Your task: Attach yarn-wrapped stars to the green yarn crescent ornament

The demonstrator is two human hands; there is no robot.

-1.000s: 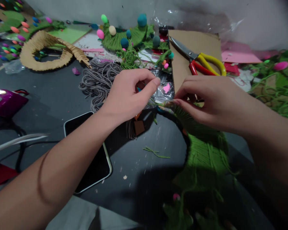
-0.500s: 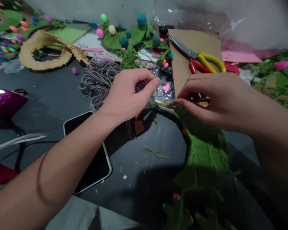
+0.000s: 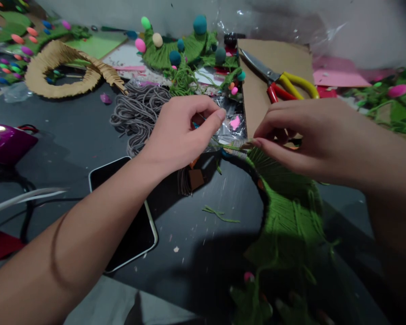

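Note:
My left hand is closed in a pinch above the table, thumb against forefinger. A strand of green yarn runs from beneath it to the upper end of a curved piece, a wreath wrapped in green yarn. At that end my right hand pinches with thumb and forefinger; its other fingers are curled and partly hidden. The wreath hangs down toward me, with loose yarn ends along its outer side. Short green yarn scraps lie on the dark table.
Scissors with red and yellow handles rest on cardboard. Left of them are a bundle of grey cord, a phone under my left forearm, a pleated tan ring and a purple device. Another green wreath with coloured balls lies behind.
My right hand has shifted very slightly right and up. The left hand keeps nearly the same place and pinch.

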